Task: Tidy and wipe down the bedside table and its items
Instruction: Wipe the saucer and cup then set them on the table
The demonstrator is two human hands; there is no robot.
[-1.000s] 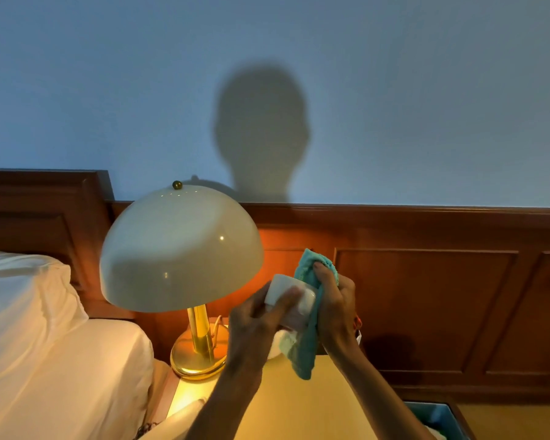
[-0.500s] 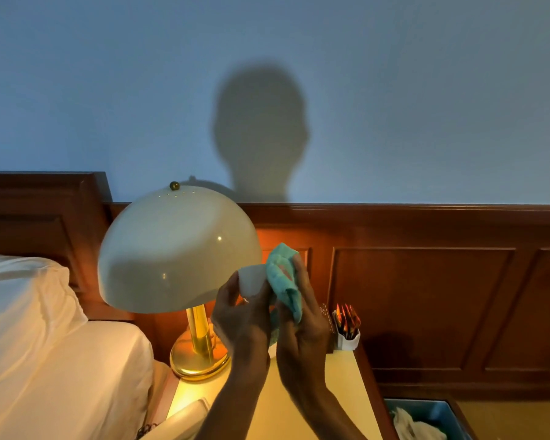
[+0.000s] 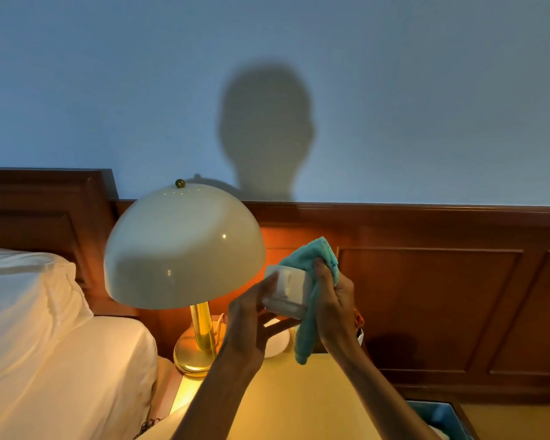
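Both hands up above the lit yellow table point(image 3: 299, 404), right of the cream dome lamp point(image 3: 185, 246). Left hand point(image 3: 251, 322) gripping small white ceramic cup point(image 3: 288, 292), now turned sideways; right hand point(image 3: 334, 304) clutching teal microfibre cloth point(image 3: 311, 287) against it. Wiping evidently mid-way.

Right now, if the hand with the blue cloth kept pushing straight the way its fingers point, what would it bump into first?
The right hand presses the teal cloth toward the white cup, so the cup comes first; beyond it, probably the lamp shade, though depth is unclear.
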